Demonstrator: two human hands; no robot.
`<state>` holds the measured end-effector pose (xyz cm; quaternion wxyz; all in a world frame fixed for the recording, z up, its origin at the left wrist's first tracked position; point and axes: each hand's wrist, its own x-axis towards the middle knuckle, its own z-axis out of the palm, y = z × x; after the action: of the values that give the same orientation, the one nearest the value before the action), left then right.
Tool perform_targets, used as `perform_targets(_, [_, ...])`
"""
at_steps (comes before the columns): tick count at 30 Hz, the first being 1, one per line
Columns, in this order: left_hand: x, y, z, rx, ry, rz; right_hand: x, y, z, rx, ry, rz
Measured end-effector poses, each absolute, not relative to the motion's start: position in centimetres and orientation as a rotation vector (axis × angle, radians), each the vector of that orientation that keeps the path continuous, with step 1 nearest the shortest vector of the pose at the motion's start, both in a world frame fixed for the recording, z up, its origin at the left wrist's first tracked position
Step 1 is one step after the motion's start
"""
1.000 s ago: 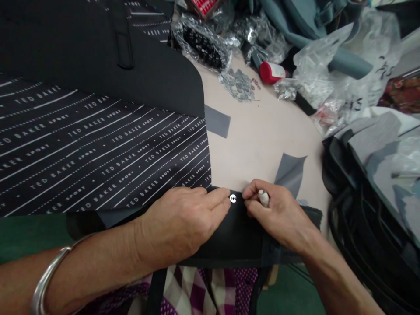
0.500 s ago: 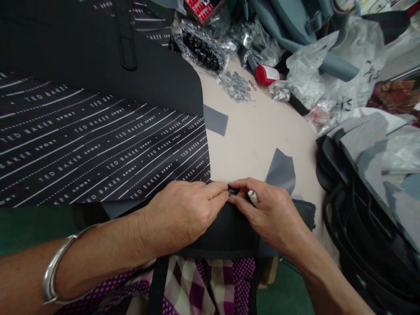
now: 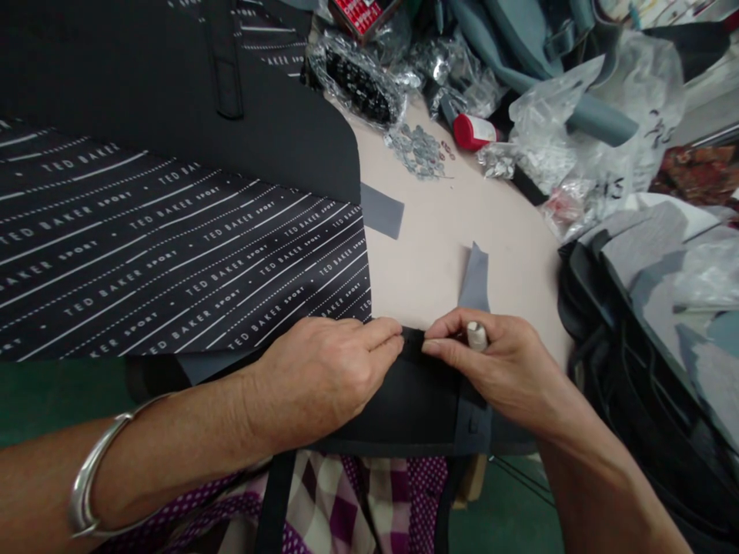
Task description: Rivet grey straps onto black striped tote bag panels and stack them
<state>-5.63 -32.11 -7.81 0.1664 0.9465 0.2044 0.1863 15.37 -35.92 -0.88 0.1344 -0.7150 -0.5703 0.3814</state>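
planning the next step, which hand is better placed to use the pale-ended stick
The right hand, probably: it holds the pale-ended stick, whose end juts from the grip. The left hand is at the black piece, apart from the stick.

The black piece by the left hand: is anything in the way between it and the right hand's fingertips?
Nothing visible: the right hand's fingertips are at the upper edge of the black piece. The left hand sits off to the left, leaving a gap. What lies under the right palm is hidden.
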Motion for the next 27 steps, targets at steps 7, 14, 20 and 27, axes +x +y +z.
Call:
perform_targets(7, [-5.7,-31.9,-7.1,2.711,0.565,0.412,15.9,-36.3,-1.5,-2.148,-1.496,1.184])
perform_targets(14, [-5.9,-31.9,-7.0,2.725,0.554,0.354,14.9,-36.0,-1.6,-2.156,-1.512,1.164])
perform_targets(20, [-5.9,-32.1,-7.3,2.715,0.555,0.409,14.3,-35.6,-1.5,-2.226,-1.431,1.134])
perform_targets(27, [-5.7,-31.9,-7.2,2.718,0.574,0.468,14.8,-35.6,-1.8,-2.201,-1.369,1.189])
